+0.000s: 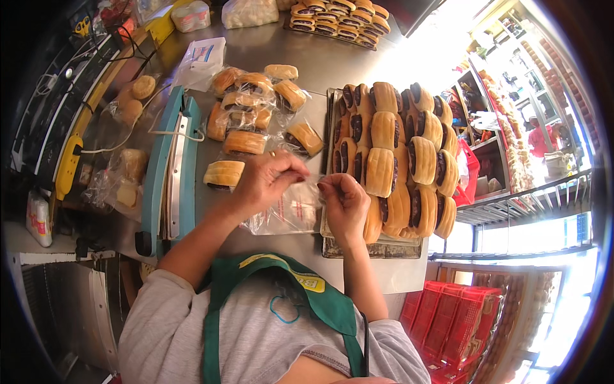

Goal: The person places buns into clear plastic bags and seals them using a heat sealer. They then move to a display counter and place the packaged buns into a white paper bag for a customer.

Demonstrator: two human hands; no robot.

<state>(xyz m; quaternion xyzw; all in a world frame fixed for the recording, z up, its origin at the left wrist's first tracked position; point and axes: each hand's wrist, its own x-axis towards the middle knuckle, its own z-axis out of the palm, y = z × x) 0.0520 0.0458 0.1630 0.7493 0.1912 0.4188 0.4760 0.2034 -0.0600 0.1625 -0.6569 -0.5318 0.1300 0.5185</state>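
Note:
My left hand (271, 180) is over a stack of clear plastic bags (292, 211) with red print, its thumb and fingers close together. My right hand (344, 201) is at the stack's right edge beside the tray, thumb and forefinger pinched. Thin clear film seems to lie between the two hands, but its hold is hard to tell. Filled bread rolls (381, 173) with dark filling are piled on a metal baking tray (371, 249) at my right. Rolls in clear bags (244, 115) lie beyond my left hand. One roll (224, 174) sits beside my left wrist.
A blue bag sealer (160, 177) stands at the left, its white cord nearby. Further left are a yellow power strip (69, 165) and bagged round buns (132, 165). More rolls (336, 21) sit on a far tray. Red crates (451, 321) stand low at the right.

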